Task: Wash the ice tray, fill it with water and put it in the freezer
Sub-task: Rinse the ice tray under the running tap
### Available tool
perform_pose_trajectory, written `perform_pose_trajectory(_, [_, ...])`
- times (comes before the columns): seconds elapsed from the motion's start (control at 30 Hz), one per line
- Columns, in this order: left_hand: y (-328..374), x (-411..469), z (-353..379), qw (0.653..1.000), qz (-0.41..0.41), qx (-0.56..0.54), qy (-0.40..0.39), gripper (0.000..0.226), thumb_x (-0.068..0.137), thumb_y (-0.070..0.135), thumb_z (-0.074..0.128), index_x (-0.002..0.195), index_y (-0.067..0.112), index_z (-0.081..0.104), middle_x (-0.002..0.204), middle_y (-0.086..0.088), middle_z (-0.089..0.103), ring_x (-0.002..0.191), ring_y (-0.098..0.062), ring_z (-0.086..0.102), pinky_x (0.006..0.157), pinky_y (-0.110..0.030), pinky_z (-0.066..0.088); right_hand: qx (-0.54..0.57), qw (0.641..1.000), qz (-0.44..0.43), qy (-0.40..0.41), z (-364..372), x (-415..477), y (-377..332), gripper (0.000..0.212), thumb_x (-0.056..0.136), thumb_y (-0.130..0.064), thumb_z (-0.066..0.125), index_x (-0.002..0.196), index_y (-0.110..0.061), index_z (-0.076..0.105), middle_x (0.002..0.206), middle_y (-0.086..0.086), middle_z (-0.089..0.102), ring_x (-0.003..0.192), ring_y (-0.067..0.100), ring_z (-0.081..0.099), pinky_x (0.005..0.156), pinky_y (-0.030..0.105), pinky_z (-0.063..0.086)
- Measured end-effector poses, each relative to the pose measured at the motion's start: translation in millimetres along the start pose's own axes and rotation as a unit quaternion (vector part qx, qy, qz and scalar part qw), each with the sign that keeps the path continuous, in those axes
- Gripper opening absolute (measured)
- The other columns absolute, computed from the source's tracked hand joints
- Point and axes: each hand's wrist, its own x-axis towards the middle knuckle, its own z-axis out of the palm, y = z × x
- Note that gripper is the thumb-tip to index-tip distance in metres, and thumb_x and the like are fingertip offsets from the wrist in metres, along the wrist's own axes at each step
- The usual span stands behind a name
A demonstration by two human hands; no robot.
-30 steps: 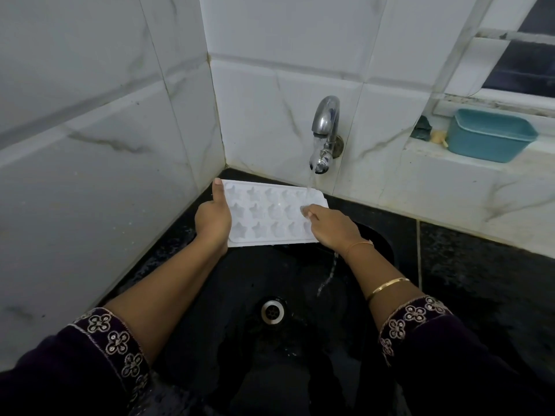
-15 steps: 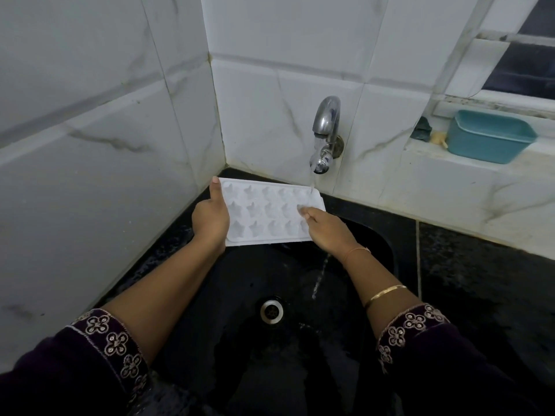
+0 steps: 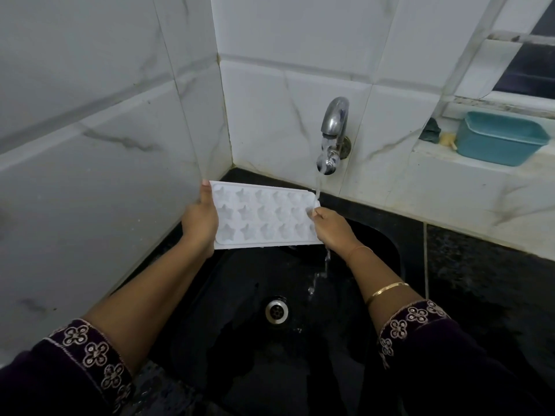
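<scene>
A white ice tray (image 3: 264, 216) with star-shaped cells is held flat over the black sink (image 3: 387, 250), close to the tiled corner. My left hand (image 3: 199, 222) grips its left end, thumb on the rim. My right hand (image 3: 332, 228) holds its right end, fingers on the top edge. The chrome tap (image 3: 332, 136) on the back wall is running. Its stream lands on the tray's right end beside my right fingers and spills off into the basin below.
The sink's drain (image 3: 277, 310) lies below the tray, with water pooled around it. A wet black counter (image 3: 486, 289) runs to the right. A teal plastic tub (image 3: 500, 138) and a small scrubber (image 3: 432, 132) sit on the tiled ledge under the window.
Both hands have lifted the tray a little and shifted it left, so the stream now hits its right end. More water runs off into the basin.
</scene>
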Motion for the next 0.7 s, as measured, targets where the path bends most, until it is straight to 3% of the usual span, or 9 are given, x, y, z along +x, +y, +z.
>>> perform_pose_trajectory(0.07, [1, -1, 2, 1.0, -0.006, -0.009, 0.003, 0.063, 0.096, 0.059, 0.026, 0.114, 0.007, 0.057, 0.102, -0.006, 0.053, 0.086, -0.02, 0.05, 0.072, -0.03, 0.038, -0.022, 1.0, -0.005, -0.019, 1, -2, -7, 0.037, 0.1, -0.026, 0.033, 0.124, -0.014, 0.058, 0.134, 0.005, 0.054, 0.123, 0.025, 0.049, 0.102, 0.032, 0.036])
perform_pose_trajectory(0.1, [2, 0, 3, 1.0, -0.005, -0.005, 0.007, 0.065, 0.096, 0.06, 0.026, 0.115, 0.006, 0.058, 0.1, -0.006, 0.053, 0.087, -0.021, 0.05, 0.073, -0.031, 0.038, -0.023, 0.999, -0.011, -0.028, 0, -4, -10, 0.039, 0.101, -0.024, 0.032, 0.13, -0.01, 0.053, 0.142, 0.005, 0.047, 0.123, 0.023, 0.049, 0.105, 0.031, 0.033])
perform_pose_trajectory(0.17, [3, 1, 2, 1.0, -0.003, 0.005, 0.011, 0.068, 0.096, 0.06, 0.026, 0.116, 0.004, 0.058, 0.098, -0.006, 0.051, 0.087, -0.021, 0.048, 0.074, -0.031, 0.037, -0.002, 0.999, -0.024, -0.039, 0, -5, -11, 0.04, 0.101, -0.021, 0.032, 0.133, -0.008, 0.05, 0.147, 0.002, 0.042, 0.113, 0.016, 0.053, 0.102, 0.029, 0.033])
perform_pose_trajectory(0.23, [4, 3, 1, 1.0, -0.001, 0.009, 0.015, 0.069, 0.096, 0.06, 0.026, 0.116, 0.003, 0.058, 0.099, -0.006, 0.05, 0.088, -0.022, 0.048, 0.075, -0.03, 0.037, 0.003, 0.999, -0.017, -0.045, -5, -5, -6, 0.039, 0.1, -0.021, 0.034, 0.134, -0.016, 0.051, 0.137, -0.004, 0.05, 0.111, 0.013, 0.052, 0.103, 0.027, 0.032])
perform_pose_trajectory(0.33, [2, 2, 4, 1.0, -0.006, 0.001, 0.003, 0.06, 0.095, 0.06, 0.027, 0.103, 0.009, 0.057, 0.1, -0.006, 0.054, 0.087, -0.021, 0.051, 0.074, -0.031, 0.038, -0.039, 0.999, -0.011, -0.034, -11, -1, 2, 0.028, 0.097, -0.022, 0.038, 0.094, -0.031, 0.064, 0.098, -0.013, 0.055, 0.089, 0.009, 0.049, 0.091, 0.029, 0.036])
perform_pose_trajectory(0.4, [0, -1, 8, 1.0, -0.015, -0.01, -0.007, 0.056, 0.095, 0.06, 0.028, 0.099, 0.012, 0.055, 0.1, -0.005, 0.055, 0.088, -0.021, 0.051, 0.076, -0.032, 0.041, -0.071, 0.997, -0.009, -0.014, -10, 2, 2, 0.033, 0.099, -0.024, 0.035, 0.07, -0.029, 0.051, 0.091, -0.004, 0.055, 0.091, 0.017, 0.05, 0.081, 0.029, 0.035])
perform_pose_trajectory(0.47, [-2, 0, 12, 0.999, -0.018, -0.028, -0.014, 0.056, 0.094, 0.062, 0.029, 0.095, 0.012, 0.055, 0.099, -0.004, 0.059, 0.086, -0.02, 0.054, 0.081, -0.034, 0.046, -0.071, 0.997, -0.014, -0.015, -7, 0, 0, 0.038, 0.1, -0.024, 0.033, 0.062, -0.023, 0.039, 0.082, -0.001, 0.054, 0.087, 0.021, 0.049, 0.074, 0.029, 0.033])
perform_pose_trajectory(0.57, [-1, 1, 10, 0.999, -0.012, -0.031, -0.004, 0.054, 0.094, 0.061, 0.029, 0.081, 0.014, 0.052, 0.081, 0.002, 0.054, 0.076, -0.017, 0.052, 0.078, -0.033, 0.044, -0.029, 0.999, -0.011, -0.044, -12, -5, 4, 0.029, 0.1, -0.026, 0.034, 0.09, -0.023, 0.061, 0.117, 0.003, 0.062, 0.104, 0.021, 0.054, 0.089, 0.028, 0.037])
perform_pose_trajectory(0.7, [-2, -1, 13, 0.999, -0.015, -0.029, -0.004, 0.053, 0.095, 0.06, 0.028, 0.081, 0.014, 0.049, 0.075, 0.005, 0.048, 0.066, -0.013, 0.047, 0.062, -0.025, 0.041, -0.072, 0.996, -0.005, -0.047, -16, -1, 7, 0.03, 0.1, -0.026, 0.034, 0.118, -0.026, 0.058, 0.141, 0.002, 0.05, 0.127, 0.023, 0.046, 0.1, 0.028, 0.033])
